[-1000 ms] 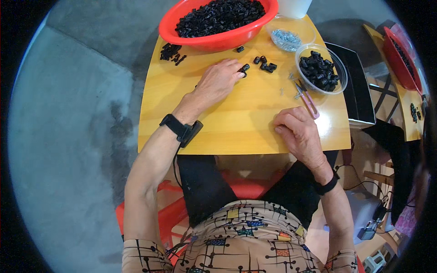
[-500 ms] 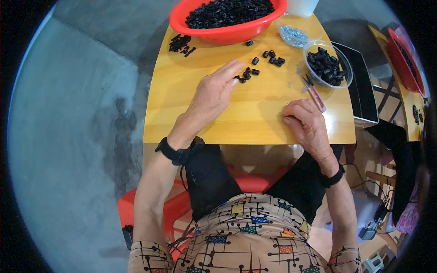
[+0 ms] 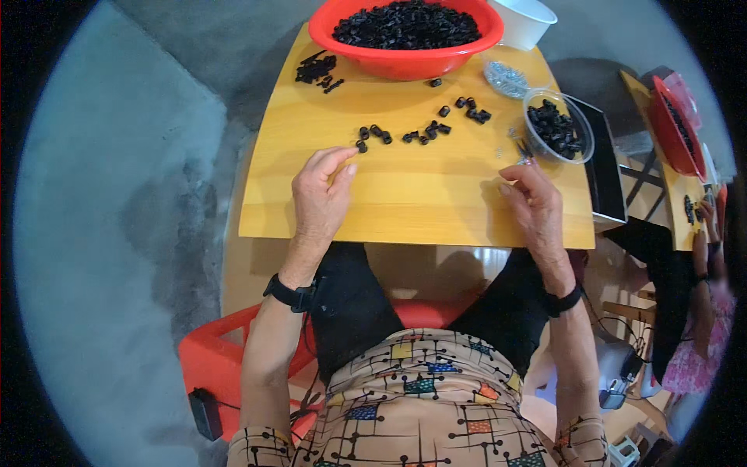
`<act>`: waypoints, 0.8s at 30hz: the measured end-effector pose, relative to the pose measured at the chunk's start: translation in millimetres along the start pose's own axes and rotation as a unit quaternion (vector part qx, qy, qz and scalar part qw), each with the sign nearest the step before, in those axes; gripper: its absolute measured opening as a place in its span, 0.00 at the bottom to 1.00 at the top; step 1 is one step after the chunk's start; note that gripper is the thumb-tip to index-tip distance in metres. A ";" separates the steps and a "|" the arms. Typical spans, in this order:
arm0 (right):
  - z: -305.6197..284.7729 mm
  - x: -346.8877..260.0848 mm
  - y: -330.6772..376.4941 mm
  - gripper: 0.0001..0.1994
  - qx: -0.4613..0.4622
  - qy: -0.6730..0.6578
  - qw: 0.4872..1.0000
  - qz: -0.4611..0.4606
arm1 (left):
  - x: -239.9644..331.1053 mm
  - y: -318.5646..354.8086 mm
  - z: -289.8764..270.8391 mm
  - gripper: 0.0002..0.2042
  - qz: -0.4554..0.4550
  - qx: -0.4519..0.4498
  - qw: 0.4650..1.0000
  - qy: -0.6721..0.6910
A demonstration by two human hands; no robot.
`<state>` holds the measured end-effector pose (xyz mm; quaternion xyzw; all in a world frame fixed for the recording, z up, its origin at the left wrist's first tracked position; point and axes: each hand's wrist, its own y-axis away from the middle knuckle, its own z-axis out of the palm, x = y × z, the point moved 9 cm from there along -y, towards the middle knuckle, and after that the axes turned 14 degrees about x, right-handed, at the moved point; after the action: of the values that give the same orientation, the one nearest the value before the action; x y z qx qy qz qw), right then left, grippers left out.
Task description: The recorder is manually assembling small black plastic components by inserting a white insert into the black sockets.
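Note:
My left hand is over the left part of the yellow table, index finger and thumb apart. Its index fingertip is at a small black cylindrical piece, the nearest of a small cluster. Whether it touches that piece, I cannot tell. More black pieces lie in a loose group right of it. My right hand hovers by the right side with loosely curled fingers, a gap between thumb and index, and nothing visible in them. Just beyond it are small snips, their handles mostly hidden by the hand.
A red basin heaped with black parts stands at the far edge. Thin black parts lie left of it. Clear tubs hold silvery bits and black pieces. A white bucket is behind. Another person's hand shows far right.
My left hand has drawn back toward me and left, uncovering several black pieces. My right hand has moved slightly, its fingers loosened, and now covers the snips' pink handles. The view has shifted a little.

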<state>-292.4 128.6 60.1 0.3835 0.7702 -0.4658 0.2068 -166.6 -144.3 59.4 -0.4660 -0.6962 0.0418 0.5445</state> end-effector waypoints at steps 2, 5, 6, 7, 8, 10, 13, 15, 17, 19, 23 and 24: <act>4.0 -1.2 -4.3 0.09 -0.004 0.001 0.999 0.033 | -12.3 4.6 0.8 0.11 -0.013 0.007 1.000 -0.001; 6.8 7.2 -12.5 0.11 -0.012 0.004 0.998 0.060 | -21.4 6.7 -4.7 0.12 -0.026 0.050 0.998 0.016; 5.9 1.8 -16.6 0.11 -0.006 0.032 0.999 0.018 | -23.3 5.6 -4.3 0.12 -0.049 0.042 0.997 0.030; 5.8 -4.0 -20.3 0.11 0.000 0.058 0.998 -0.025 | -26.2 5.4 -3.7 0.11 -0.072 0.034 0.996 0.042; 6.6 -4.2 -24.1 0.11 -0.001 0.058 0.998 -0.027 | -26.9 6.2 -2.7 0.11 -0.072 0.036 0.996 0.042; 16.5 2.0 -31.6 0.11 -0.026 0.111 0.994 0.004 | -29.7 6.6 -0.5 0.12 -0.086 0.035 0.994 0.061; 28.7 9.6 -36.1 0.10 -0.039 0.162 0.985 -0.031 | -28.9 7.2 2.5 0.11 -0.102 0.036 0.992 0.060; 35.1 15.0 -39.3 0.09 -0.047 0.168 0.984 -0.024 | -28.9 6.0 1.6 0.11 -0.106 0.037 0.992 0.059; 40.9 22.2 -40.5 0.09 -0.057 0.176 0.983 -0.016 | -26.1 4.1 0.7 0.11 -0.090 0.033 0.994 0.056; 46.2 18.8 -43.0 0.08 -0.049 0.155 0.984 -0.067 | -31.3 3.6 -0.6 0.11 -0.087 0.037 0.994 0.056; 38.0 19.2 -31.7 0.06 -0.050 0.191 0.978 -0.068 | -37.9 6.3 6.3 0.10 -0.089 0.029 0.995 0.039; 34.2 15.9 -25.5 0.06 -0.046 0.184 0.979 -0.076 | -38.2 6.3 5.9 0.10 -0.104 0.021 0.994 0.031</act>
<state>-323.6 98.0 47.2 0.3933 0.8425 -0.3656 0.0433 -168.6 -164.7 26.0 -0.3804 -0.7227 -0.0145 0.5768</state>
